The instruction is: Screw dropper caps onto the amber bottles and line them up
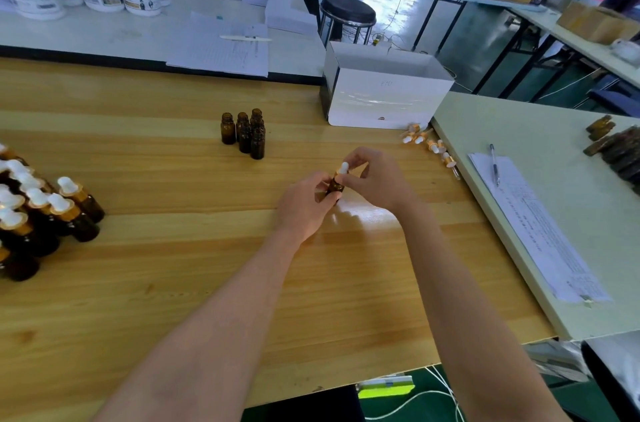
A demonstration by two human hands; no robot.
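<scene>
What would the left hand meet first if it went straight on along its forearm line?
The right hand, almost at once: it pinches the dropper cap on the amber bottle the left hand grips. Past that, probably the white box, though depth is unclear.

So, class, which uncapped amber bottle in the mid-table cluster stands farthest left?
The leftmost bottle: its whole body shows, with nothing in front, while the other uncapped bottles stand packed together to its right, overlapping one another.

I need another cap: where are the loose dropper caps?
Head view, right side: the loose dropper caps lie on the wooden table beside the white box.
</scene>
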